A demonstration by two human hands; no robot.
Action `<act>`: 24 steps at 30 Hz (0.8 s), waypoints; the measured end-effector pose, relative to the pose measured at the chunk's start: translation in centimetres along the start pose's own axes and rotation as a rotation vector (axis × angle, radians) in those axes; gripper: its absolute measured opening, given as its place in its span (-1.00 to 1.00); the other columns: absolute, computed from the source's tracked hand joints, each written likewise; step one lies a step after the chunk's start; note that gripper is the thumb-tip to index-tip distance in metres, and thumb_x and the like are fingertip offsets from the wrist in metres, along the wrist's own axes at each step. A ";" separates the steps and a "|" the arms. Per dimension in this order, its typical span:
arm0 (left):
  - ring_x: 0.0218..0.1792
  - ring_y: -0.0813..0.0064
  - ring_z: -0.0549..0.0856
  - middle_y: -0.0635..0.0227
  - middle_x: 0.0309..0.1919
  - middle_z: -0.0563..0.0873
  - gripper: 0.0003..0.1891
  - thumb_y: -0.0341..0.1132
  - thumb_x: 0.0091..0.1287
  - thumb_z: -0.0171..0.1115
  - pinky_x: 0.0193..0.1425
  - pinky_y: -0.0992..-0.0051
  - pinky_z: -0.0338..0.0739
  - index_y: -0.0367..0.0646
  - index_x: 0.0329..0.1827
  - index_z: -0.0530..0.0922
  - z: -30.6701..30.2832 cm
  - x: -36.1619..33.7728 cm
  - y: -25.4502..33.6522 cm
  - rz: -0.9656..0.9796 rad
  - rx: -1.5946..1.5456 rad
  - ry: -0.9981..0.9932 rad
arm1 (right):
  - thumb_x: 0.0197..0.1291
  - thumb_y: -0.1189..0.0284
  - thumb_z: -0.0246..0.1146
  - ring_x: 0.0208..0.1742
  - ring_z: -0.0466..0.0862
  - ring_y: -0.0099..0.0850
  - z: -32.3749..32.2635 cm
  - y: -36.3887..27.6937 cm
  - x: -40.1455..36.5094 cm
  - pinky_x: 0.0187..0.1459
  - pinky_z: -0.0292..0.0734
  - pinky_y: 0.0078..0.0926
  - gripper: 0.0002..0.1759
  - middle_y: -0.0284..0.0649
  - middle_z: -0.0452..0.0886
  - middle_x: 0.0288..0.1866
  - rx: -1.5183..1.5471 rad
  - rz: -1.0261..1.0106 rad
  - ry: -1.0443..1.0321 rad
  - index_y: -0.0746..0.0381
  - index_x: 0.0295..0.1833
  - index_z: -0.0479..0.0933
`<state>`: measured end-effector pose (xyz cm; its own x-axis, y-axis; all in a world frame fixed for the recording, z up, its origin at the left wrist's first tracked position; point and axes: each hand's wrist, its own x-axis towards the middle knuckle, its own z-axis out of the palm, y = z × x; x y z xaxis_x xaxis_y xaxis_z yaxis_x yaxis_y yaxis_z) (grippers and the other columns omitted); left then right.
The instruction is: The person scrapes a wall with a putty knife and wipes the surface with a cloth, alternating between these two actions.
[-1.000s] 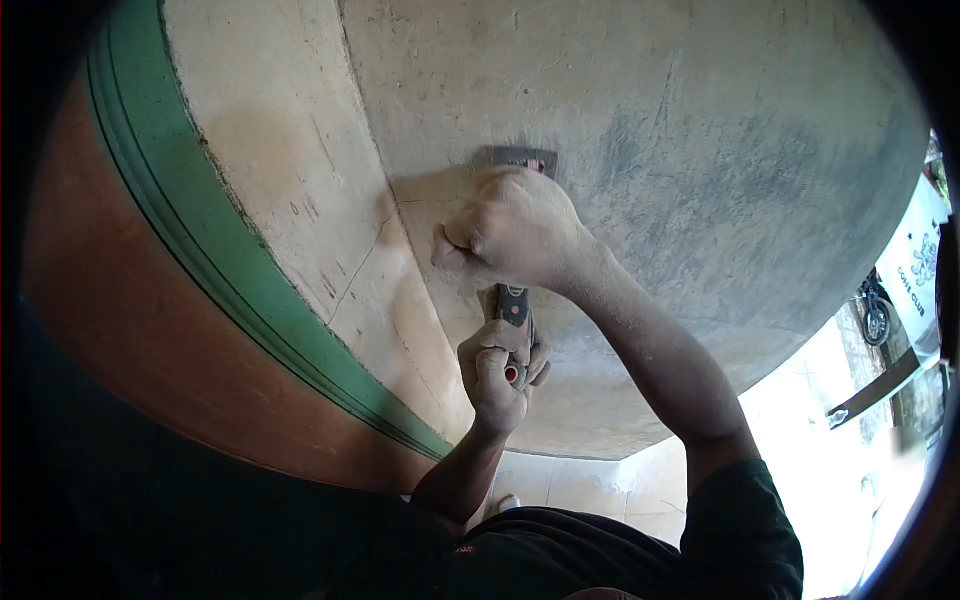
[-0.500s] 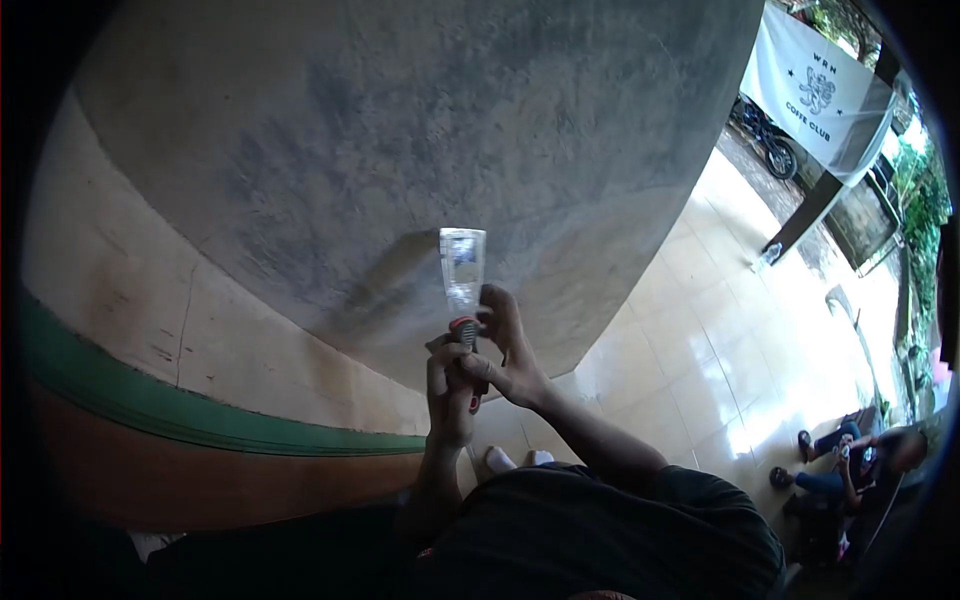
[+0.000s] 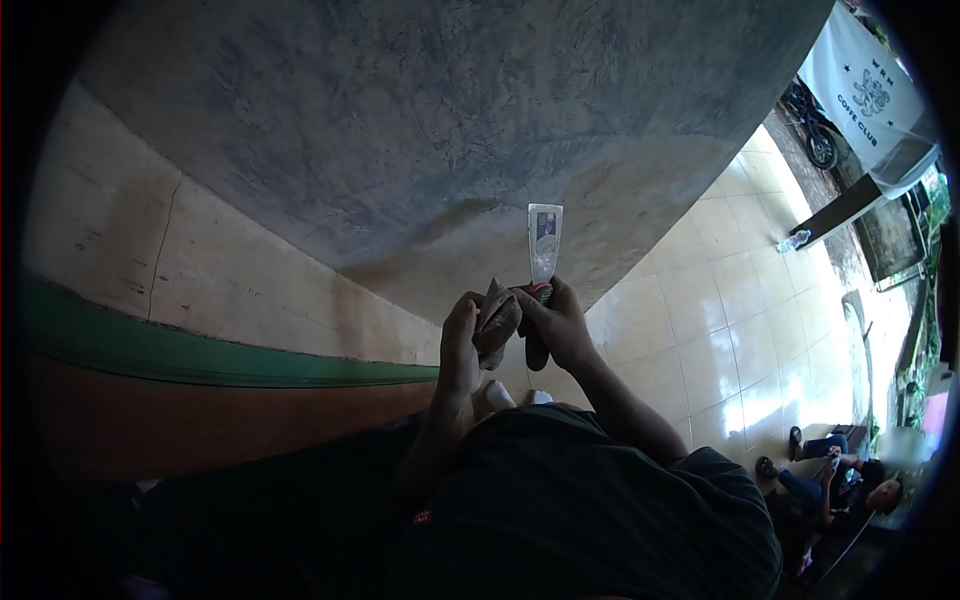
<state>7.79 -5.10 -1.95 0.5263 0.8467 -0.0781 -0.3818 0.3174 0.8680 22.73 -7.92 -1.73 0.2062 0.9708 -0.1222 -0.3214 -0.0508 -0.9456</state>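
grey wall [image 3: 400, 130] is looming ahead. right hand [image 3: 562, 330] is gripping the scraper [image 3: 544, 240], left hand [image 3: 460, 345] clutching a brown wad [image 3: 497, 320]; keeping fingers off its blade seems wise.

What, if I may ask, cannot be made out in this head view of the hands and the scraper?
- Handle of the scraper: head view, mostly wrapped by the right hand.
- The brown piece in the left hand: head view, dim and half covered by fingers, so its kind is unclear.
- Blade label: head view, too small to read.
- The seated person: head view, cut off by the dark lens edge.
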 end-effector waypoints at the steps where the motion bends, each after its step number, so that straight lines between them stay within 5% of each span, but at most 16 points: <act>1: -0.78 0.79 0.23 0.48 -0.59 0.49 -0.59 0.05 0.48 -0.25 -0.75 0.70 -0.02 -0.11 -0.11 0.38 0.1 0.0 0.3 0.010 0.000 0.011 | 0.22 0.32 0.29 -0.59 0.54 -0.62 0.1 -0.4 0.0 -0.58 0.44 -0.66 -0.70 -0.28 0.55 -0.53 -0.002 0.001 -0.015 0.35 -0.19 0.44; 4: -0.77 0.81 0.25 0.49 -0.61 0.47 -0.56 0.07 0.47 -0.19 -0.75 0.69 0.00 -0.16 -0.12 0.40 0.3 -0.3 0.6 0.091 0.140 0.132 | 0.17 0.29 0.34 -0.56 0.52 -0.59 0.3 -0.9 0.0 -0.57 0.46 -0.65 -0.68 -0.30 0.51 -0.53 0.066 0.139 -0.088 0.29 -0.24 0.40; 7: -0.74 0.81 0.28 0.51 -0.62 0.45 -0.60 0.01 0.46 -0.08 -0.72 0.69 0.07 -0.20 -0.13 0.44 -0.4 -0.8 1.3 0.195 -0.009 0.004 | 0.04 0.33 0.44 -0.60 0.52 -0.59 1.0 -1.6 0.3 -0.59 0.46 -0.65 -0.63 -0.30 0.49 -0.56 0.030 0.028 -0.144 0.26 -0.29 0.37; 9: -0.71 0.80 0.29 0.53 -0.64 0.43 -0.72 -0.15 0.46 0.01 -0.66 0.68 0.13 -0.19 -0.28 0.46 0.0 -1.5 2.7 0.059 0.398 0.072 | -0.06 0.43 0.50 -0.63 0.52 -0.59 1.2 -3.2 0.2 -0.61 0.47 -0.67 -0.60 -0.31 0.49 -0.57 -0.139 0.122 -0.191 0.26 -0.30 0.36; 10: -0.68 0.78 0.34 0.54 -0.66 0.41 -0.70 -0.22 0.46 0.01 -0.62 0.67 0.18 -0.19 -0.41 0.48 -0.2 -1.8 3.3 0.004 0.305 0.100 | -0.06 0.43 0.50 -0.63 0.52 -0.59 1.2 -3.2 0.4 -0.61 0.47 -0.67 -0.60 -0.31 0.49 -0.57 -0.139 0.122 -0.201 0.26 -0.30 0.36; 13: -0.65 0.81 0.35 0.55 -0.66 0.45 -0.69 -0.24 0.47 0.00 -0.61 0.70 0.17 -0.26 -0.36 0.55 -1.4 -1.9 3.6 0.090 0.345 0.215 | -0.10 0.50 0.51 -0.62 0.54 -0.59 1.8 -3.3 0.6 -0.61 0.47 -0.68 -0.60 -0.31 0.50 -0.57 -0.186 0.045 -0.263 0.25 -0.32 0.36; 18: -0.43 0.74 0.53 0.44 -0.45 0.64 -0.67 -0.26 0.46 0.00 -0.34 0.66 0.41 -0.41 -0.16 0.60 -2.1 -2.9 6.5 0.096 0.413 0.237 | -0.05 0.47 0.46 -0.57 0.60 -0.58 2.9 -3.9 0.9 -0.55 0.51 -0.62 -0.65 -0.27 0.59 -0.51 -0.309 0.030 -0.302 0.36 -0.24 0.44; 20: -0.32 0.68 0.58 0.36 -0.37 0.67 -0.66 -0.25 0.46 0.00 -0.22 0.60 0.47 -0.41 -0.20 0.60 -2.9 -2.7 7.4 0.298 0.500 0.647 | -0.02 0.47 0.43 -0.56 0.63 -0.56 2.2 -3.1 1.6 -0.55 0.52 -0.62 -0.68 -0.25 0.61 -0.49 -0.335 0.019 -0.321 0.37 -0.23 0.45; 24: -0.32 0.64 0.61 0.30 -0.32 0.70 -0.68 -0.27 0.46 0.02 -0.24 0.60 0.50 -0.43 -0.18 0.60 -0.3 -2.0 13.6 0.886 0.545 1.001 | 0.05 0.46 0.36 -0.54 0.67 -0.52 -1.9 -0.6 3.3 -0.58 0.52 -0.61 -0.72 -0.17 0.67 -0.44 -0.479 0.101 -0.381 0.38 -0.21 0.46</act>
<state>1.28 -2.31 9.89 -0.5565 0.6858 0.4690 0.1582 -0.4667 0.8702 25.34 -5.09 -2.09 -0.1765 0.9667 -0.1854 0.1465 -0.1605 -0.9761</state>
